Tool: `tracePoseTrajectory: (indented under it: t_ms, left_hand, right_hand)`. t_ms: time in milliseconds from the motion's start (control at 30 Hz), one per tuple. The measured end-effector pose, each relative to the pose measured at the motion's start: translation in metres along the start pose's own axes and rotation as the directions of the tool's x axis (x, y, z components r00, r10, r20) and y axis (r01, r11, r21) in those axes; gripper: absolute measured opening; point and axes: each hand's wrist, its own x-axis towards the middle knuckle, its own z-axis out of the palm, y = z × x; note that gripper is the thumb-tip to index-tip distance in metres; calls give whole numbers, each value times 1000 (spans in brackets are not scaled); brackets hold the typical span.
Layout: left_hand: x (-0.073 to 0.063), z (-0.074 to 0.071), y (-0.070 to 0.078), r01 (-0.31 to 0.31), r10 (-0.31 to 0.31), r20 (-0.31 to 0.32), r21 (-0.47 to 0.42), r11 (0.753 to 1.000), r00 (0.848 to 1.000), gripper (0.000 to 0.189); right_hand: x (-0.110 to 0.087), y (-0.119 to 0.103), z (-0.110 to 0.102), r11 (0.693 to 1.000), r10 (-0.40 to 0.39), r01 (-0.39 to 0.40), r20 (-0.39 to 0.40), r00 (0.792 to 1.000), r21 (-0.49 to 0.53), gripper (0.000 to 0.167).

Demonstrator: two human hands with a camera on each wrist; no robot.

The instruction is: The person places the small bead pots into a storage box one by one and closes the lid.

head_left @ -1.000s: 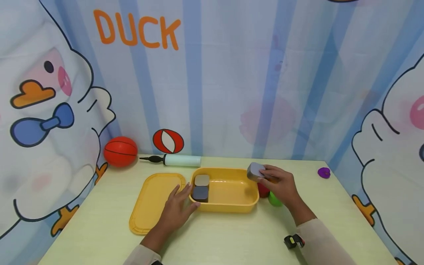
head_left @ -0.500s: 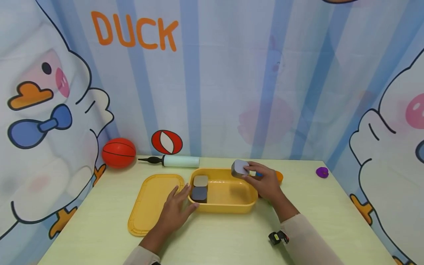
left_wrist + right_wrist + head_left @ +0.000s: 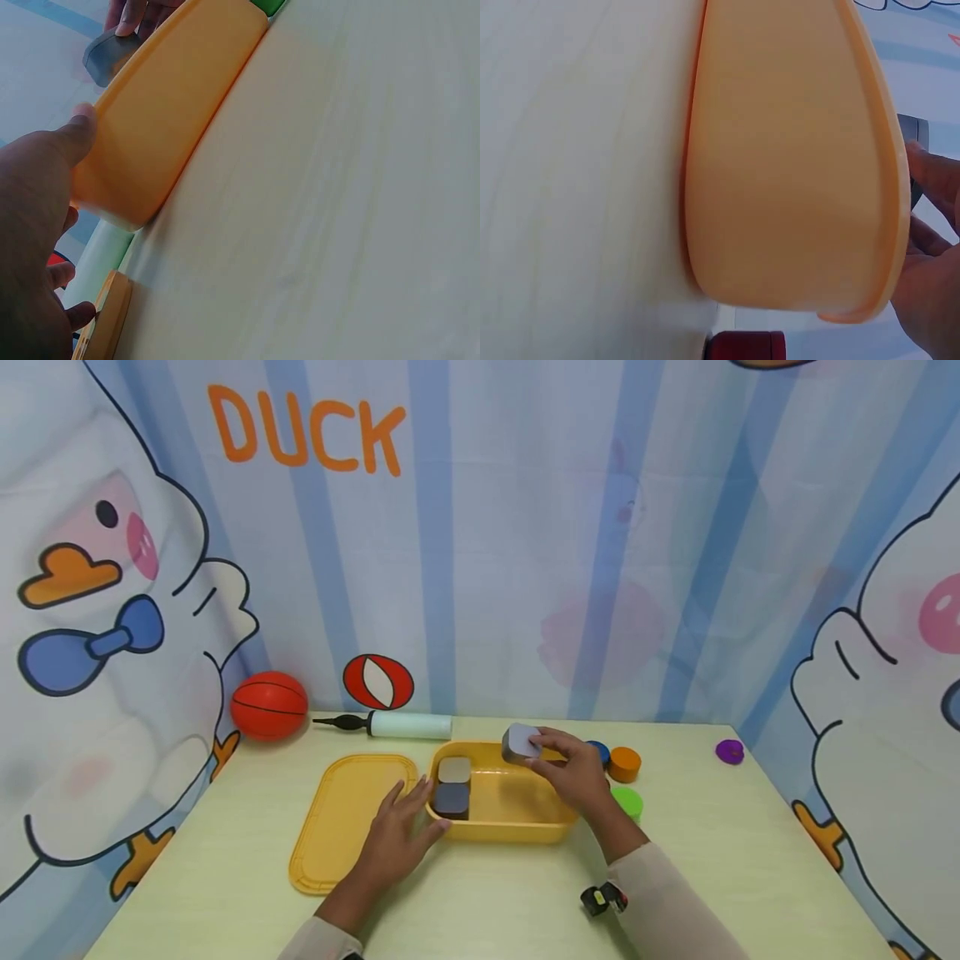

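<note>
Plain light-beige cloth right sleeve [image 3: 671, 902]: long, tubular, widening away from the wrist; cuff edge ends short of the hand.
Plain light-beige cloth left sleeve [image 3: 321, 941]: matching colour; only the cuff end is in view.
Small black block-shaped wrist unit [image 3: 595, 902]: adjacent to right cuff; yellow-green patch, small red detail.
Dark left-cuff item [image 3: 352, 957]: cropped; type indeterminable.
Bare left hand [image 3: 401, 833], bare right hand [image 3: 576, 770]: fingers and wrists uncovered.

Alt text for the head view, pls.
A person's right hand holds a gray block above an open yellow box, left hand touching the box's left end. A beige block and a dark gray block sit inside that end. A yellow lid lies on the left, an orange piece and a green piece right.
</note>
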Motion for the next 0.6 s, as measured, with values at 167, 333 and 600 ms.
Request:
tracePoseTrajectory:
  t_ms: [167,333,600]
  left_hand:
    - [0,1,-2,12,-12,7,7,1000,1000,74]
    - [0,1,-2,12,-12,7,9,1000,1000,74]
    - [0,1,-1,22,-22,7,-4,1000,1000,74]
  right_hand:
    - [2,-4,9,999,41,-41,9,999,-14,40]
    - [6,-3,17,995,94,-93,22,995,-38,38]
    - [10,-6,30,983,170,-166,43,985,-80,34]
